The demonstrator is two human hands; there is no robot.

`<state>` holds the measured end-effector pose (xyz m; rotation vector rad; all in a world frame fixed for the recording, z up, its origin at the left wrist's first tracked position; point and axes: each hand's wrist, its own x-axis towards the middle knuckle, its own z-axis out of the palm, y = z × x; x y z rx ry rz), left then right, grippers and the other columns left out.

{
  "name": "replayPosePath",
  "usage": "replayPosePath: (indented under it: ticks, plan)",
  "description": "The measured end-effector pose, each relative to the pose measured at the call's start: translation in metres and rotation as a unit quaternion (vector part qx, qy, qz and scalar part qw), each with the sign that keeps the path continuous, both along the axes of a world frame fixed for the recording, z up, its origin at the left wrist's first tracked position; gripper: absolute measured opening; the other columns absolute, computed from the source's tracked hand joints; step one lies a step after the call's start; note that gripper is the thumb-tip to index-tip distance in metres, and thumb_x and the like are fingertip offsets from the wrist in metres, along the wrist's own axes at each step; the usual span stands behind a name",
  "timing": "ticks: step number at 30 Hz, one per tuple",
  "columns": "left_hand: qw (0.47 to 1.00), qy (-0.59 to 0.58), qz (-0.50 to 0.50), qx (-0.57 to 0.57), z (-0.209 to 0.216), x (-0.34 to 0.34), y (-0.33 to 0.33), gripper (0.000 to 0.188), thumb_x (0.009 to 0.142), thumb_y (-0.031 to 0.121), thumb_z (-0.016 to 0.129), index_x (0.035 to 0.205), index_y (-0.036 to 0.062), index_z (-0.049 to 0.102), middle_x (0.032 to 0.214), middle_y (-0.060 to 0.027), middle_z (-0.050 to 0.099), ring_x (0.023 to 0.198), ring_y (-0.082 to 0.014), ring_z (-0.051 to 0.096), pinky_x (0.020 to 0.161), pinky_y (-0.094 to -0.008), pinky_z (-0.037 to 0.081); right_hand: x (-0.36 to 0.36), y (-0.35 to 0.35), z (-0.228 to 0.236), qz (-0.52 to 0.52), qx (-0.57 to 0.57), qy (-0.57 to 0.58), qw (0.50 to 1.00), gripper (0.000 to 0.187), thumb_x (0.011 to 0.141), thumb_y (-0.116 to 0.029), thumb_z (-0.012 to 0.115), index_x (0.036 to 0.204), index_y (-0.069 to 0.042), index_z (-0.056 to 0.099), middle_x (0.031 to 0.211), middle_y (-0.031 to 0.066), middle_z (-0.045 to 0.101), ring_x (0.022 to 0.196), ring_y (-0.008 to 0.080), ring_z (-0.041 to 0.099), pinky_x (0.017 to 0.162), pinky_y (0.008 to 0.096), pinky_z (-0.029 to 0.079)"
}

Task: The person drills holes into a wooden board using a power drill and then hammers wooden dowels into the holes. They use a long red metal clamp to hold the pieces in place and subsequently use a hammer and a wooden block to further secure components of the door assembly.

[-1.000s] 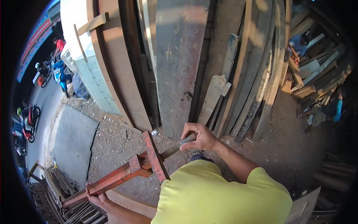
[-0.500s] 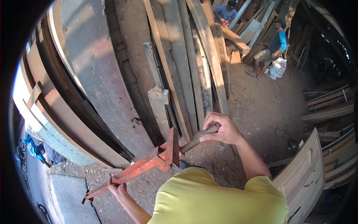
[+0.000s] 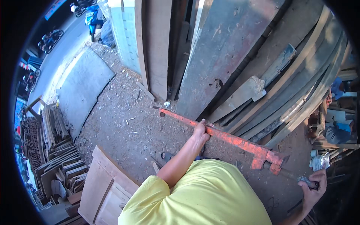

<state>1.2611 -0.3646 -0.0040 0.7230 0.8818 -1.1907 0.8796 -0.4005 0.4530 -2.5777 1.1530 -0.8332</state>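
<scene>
A long, worn orange bar clamp point(image 3: 236, 141) stretches across in front of me, its thin end toward the left and its jaw at the right. My left hand point(image 3: 201, 132) is closed around the middle of the bar. At the right, the fingers of my right hand point(image 3: 315, 186) grip the end of the clamp's threaded screw point(image 3: 305, 182), which sticks out past the jaw. The clamp is held above the dirt floor, and leaning boards are just beyond it.
Tall planks point(image 3: 228, 48) lean along the far side. A pale wooden door panel point(image 3: 108, 187) stands at the lower left, near stacked wood pieces point(image 3: 71, 165). A grey sheet point(image 3: 86, 82) lies on the ground beside a road with a blue motorbike point(image 3: 92, 20). People sit at the far right.
My view has turned left toward the road, and the clamp has swung with me. My left hand now holds the bar nearer its middle; my right hand remains on the screw.
</scene>
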Motion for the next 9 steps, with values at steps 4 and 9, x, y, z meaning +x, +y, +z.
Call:
replayPosePath:
  ticks: [4, 9]
  plan:
    - [1.0, 0.022, -0.018, 0.008, -0.011, -0.013, -0.023, 0.063, 0.114, 0.037, 0.057, 0.159, -0.0001, 0.031, 0.142, -0.0246, 0.054, 0.12, -0.0389, 0.062, 0.104, -0.063, 0.052, 0.039, -0.019, 0.014, 0.05, -0.063, 0.059, 0.995, 0.065, 0.066, -0.043, 0.103, 0.086, -0.003, 0.055, 0.087, 0.0065, 0.053, 0.077, 0.0185, 0.052, 0.064, 0.0328, 0.04]
    - [0.99, 0.027, -0.117, -0.076, 0.003, -0.011, -0.034, 0.078, 0.115, 0.047, 0.052, 0.165, -0.0069, 0.024, 0.178, -0.0248, 0.024, 0.165, -0.0406, 0.022, 0.132, -0.068, 0.007, 0.087, -0.039, 0.05, 0.099, -0.077, 0.12, 0.985, 0.062, 0.07, -0.042, 0.102, 0.089, -0.003, 0.058, 0.089, 0.0069, 0.055, 0.08, 0.0246, 0.054, 0.068, 0.0393, 0.045]
